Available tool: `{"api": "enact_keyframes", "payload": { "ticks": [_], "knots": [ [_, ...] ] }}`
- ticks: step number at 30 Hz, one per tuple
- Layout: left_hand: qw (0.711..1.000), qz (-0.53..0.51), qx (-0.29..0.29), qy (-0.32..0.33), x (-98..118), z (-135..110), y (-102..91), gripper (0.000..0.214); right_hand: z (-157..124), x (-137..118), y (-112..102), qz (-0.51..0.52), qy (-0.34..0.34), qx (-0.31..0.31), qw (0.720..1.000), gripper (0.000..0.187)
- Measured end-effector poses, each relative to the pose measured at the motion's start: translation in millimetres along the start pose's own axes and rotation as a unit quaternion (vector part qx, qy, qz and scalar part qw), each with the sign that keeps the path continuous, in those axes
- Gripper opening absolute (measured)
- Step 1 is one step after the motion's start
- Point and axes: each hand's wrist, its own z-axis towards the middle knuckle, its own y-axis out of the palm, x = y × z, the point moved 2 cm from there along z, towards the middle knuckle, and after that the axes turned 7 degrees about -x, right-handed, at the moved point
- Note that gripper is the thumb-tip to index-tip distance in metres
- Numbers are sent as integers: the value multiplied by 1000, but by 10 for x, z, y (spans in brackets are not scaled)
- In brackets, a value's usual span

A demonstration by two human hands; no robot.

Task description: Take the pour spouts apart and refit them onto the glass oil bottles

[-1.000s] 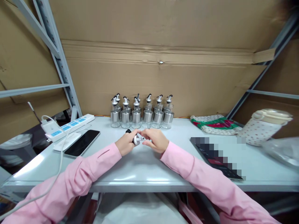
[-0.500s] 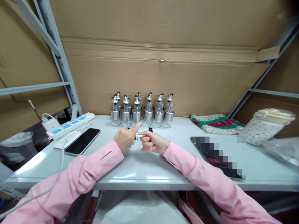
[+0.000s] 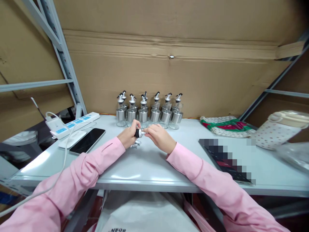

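1. Holds a pourer top (image 3: 139, 133) in the left hand (image 3: 128, 137), above the grey-white table (image 3: 149, 167) and in front of the bottles (image 3: 154, 115).
2. Closes the left fingers and thumb around the black stopper part; points the pale spout end toward the right hand (image 3: 161, 139).
3. Meets the spout end with the right fingers, bent and pressed close together. Cannot tell pinching from light contact, owing to the hidden thumb.
4. Has, just below the left hand, small silvery pieces (image 3: 135, 144), too blurred to identify.
5. Includes, behind both hands, upright glass bottles in two rows, with steel sleeves; carries pourers with black levers on several.
6. Includes, at left, a power strip (image 3: 82, 121), a phone (image 3: 88, 140) and a flat white pad (image 3: 72, 139) just beside it; runs a white cable (image 3: 63, 164) across the pink left sleeve (image 3: 79, 174).
7. Includes, at right, a patterned cloth (image 3: 224, 126), a dotted cup (image 3: 272, 133), a clear plastic bag (image 3: 294, 154) and a dark flat item (image 3: 224, 159), partly masked.
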Motion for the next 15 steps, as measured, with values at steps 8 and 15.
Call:
{"api": "enact_keyframes", "payload": {
  "ticks": [8, 15],
  "knots": [
    [990, -20, 82, 114, 109, -18, -25, 28, -40, 34, -102, 59, -3, 99, 993, 23],
    [968, 206, 92, 110, 102, -47, -95, 22, -101, 94, -155, 101, 24, 187, 977, 18]
  ]
}}
